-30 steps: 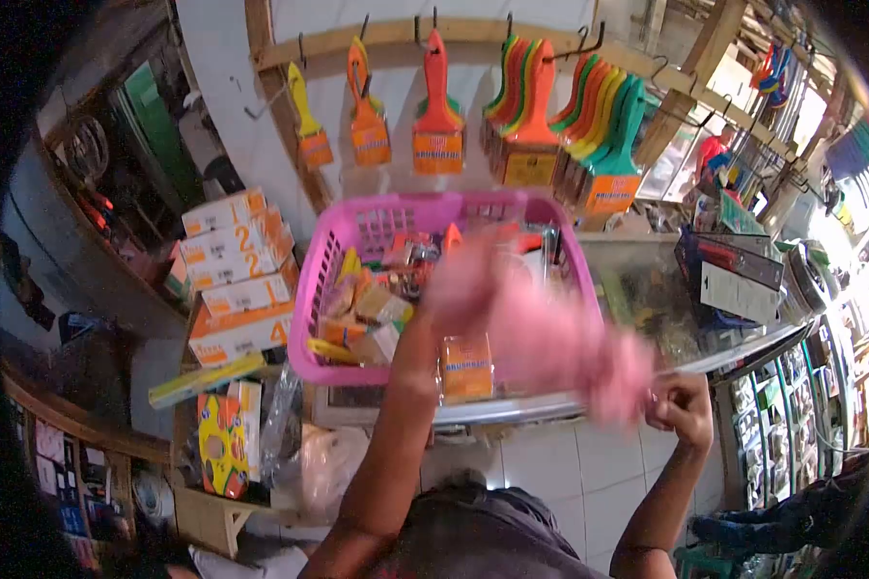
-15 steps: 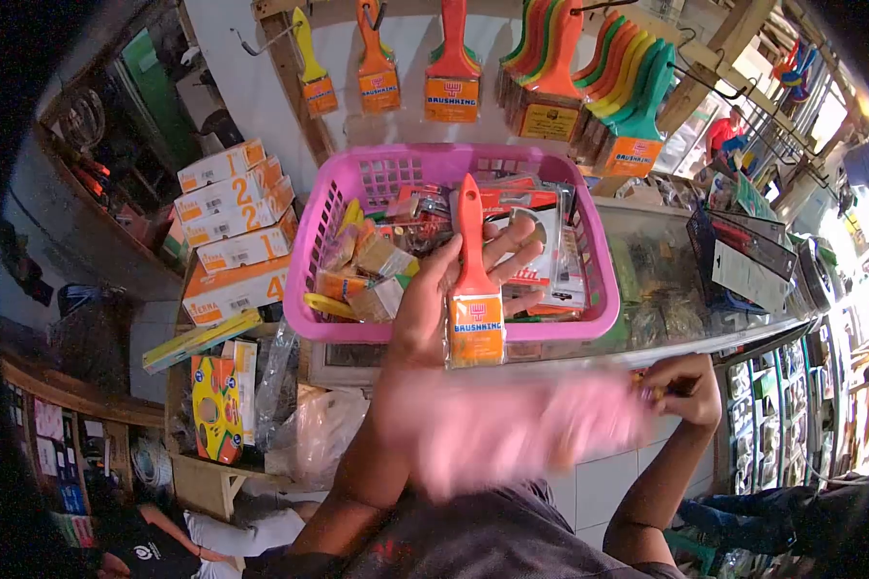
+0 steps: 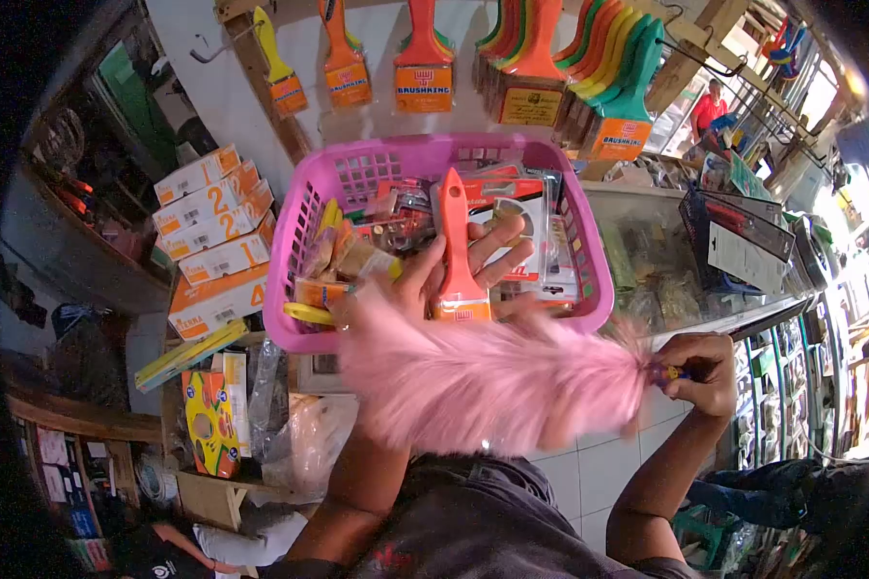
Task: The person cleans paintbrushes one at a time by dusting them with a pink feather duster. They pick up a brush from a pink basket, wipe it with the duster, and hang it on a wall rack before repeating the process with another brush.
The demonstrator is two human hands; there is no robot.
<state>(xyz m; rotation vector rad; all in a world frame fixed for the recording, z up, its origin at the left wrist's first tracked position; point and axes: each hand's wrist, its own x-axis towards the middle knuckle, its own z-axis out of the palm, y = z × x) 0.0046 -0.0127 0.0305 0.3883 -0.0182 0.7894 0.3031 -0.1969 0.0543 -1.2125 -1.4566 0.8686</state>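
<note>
Across my left palm lies a paintbrush (image 3: 460, 253) with a red-orange handle and an orange label. My left hand (image 3: 497, 249) is palm up over the basket, its fingers spread behind the brush and its thumb at the left side of the handle. A fluffy pink duster (image 3: 502, 386) covers the brush's lower end and my left wrist. On the right, my right hand (image 3: 700, 374) is closed around the duster's handle. Behind them stands a pink plastic basket (image 3: 589, 232) holding packaged tools and yellow-handled brushes.
Brushes (image 3: 424, 58) hang from hooks on the wall. White and orange boxes (image 3: 212, 217) are stacked at the left. A glass counter (image 3: 647, 203) extends right, bearing a dark rack (image 3: 743, 241). A person in red (image 3: 711, 108) is at the upper right; another person's arm shows lower left.
The pink duster has moved up over the brush's label and my left wrist. My right hand has shifted slightly right. The whole view has shifted a little.
</note>
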